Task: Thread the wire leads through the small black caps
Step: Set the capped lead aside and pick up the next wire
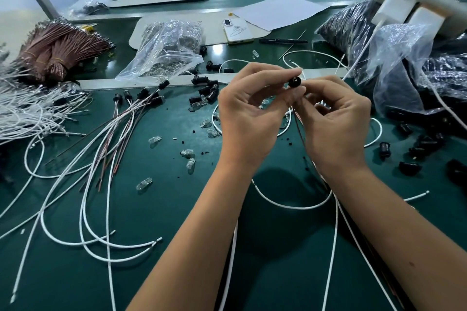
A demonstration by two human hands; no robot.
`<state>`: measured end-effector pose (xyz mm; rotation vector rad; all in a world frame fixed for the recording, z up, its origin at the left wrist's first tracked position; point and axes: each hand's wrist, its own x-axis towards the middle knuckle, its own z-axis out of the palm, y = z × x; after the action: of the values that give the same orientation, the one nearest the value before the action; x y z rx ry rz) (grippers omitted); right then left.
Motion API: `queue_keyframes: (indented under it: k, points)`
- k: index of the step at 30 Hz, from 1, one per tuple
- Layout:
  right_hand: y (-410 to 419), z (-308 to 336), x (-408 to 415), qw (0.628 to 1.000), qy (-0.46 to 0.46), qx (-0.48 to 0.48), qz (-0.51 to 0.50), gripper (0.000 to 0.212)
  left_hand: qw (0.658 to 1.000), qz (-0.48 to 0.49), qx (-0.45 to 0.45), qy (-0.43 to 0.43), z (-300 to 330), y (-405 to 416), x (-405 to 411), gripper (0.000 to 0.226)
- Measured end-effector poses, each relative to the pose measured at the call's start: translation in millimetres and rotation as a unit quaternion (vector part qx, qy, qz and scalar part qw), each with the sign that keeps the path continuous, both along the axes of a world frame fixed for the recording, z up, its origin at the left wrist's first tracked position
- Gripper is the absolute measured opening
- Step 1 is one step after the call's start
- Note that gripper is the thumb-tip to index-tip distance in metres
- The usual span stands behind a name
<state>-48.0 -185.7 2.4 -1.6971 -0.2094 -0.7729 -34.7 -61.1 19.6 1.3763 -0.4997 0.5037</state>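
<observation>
My left hand (249, 111) pinches a small black cap (294, 82) between thumb and forefinger, above the green table (177, 209). My right hand (336, 121) sits just right of the cap and pinches thin wire leads, a brown wire (299, 129) and a white wire (333, 235), which run down from the cap toward me. Several finished leads with black caps on their ends (141, 94) lie to the left. Loose black caps (207, 88) lie scattered behind my hands.
Bundles of brown wires (58, 50) and white wires (25, 108) lie at far left. A clear bag of parts (169, 45) and a phone (237, 30) sit behind. Bags of black caps (358, 30) stand at right. Small clear bulbs (187, 154) dot the table.
</observation>
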Motion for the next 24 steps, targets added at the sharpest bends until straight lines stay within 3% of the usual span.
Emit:
queue_keyframes:
  k: [24]
  points:
    - [-5.7,-4.3,5.2,1.0,0.001,-0.014,-0.02,0.007,1.0,-0.003,0.014,-0.011,2.6,-0.4,-2.5,0.027]
